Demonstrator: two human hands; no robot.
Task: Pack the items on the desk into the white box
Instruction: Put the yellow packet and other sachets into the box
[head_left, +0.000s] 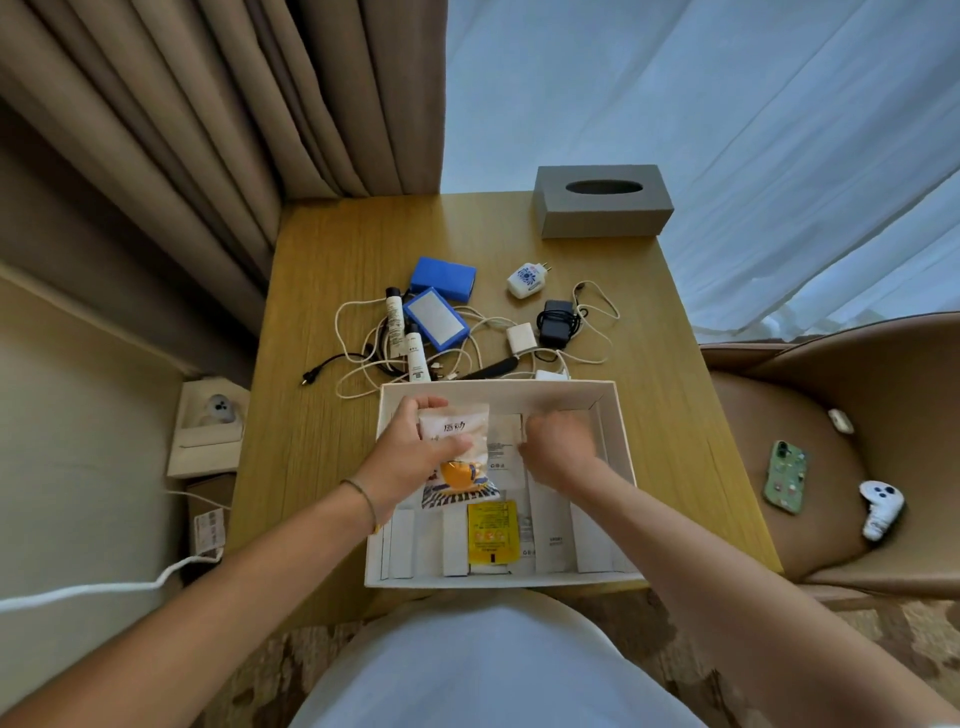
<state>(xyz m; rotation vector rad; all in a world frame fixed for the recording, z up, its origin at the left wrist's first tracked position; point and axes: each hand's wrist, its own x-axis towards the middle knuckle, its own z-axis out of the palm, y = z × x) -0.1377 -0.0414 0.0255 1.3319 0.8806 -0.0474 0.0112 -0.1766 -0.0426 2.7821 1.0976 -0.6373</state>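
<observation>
The white box (618, 415) stands open at the desk's near edge, with flat white packets and a yellow sachet (492, 531) lying in it. My left hand (410, 452) grips a white snack packet (460, 457) with an orange picture, held over the box's left half. My right hand (558, 447) is inside the box beside it, fingers curled down onto the white packets; whether it grips one I cannot tell. Behind the box lie two blue boxes (441, 278), two white tubes (395, 322), a white plug (527, 280), a black charger (557, 322) and tangled white cables (467, 358).
A grey tissue box (602, 208) sits at the desk's far right corner. Curtains hang behind the desk. A chair to the right carries a green phone (785, 477) and a white controller (880, 509). A small box (208, 428) stands on the left, below the desk.
</observation>
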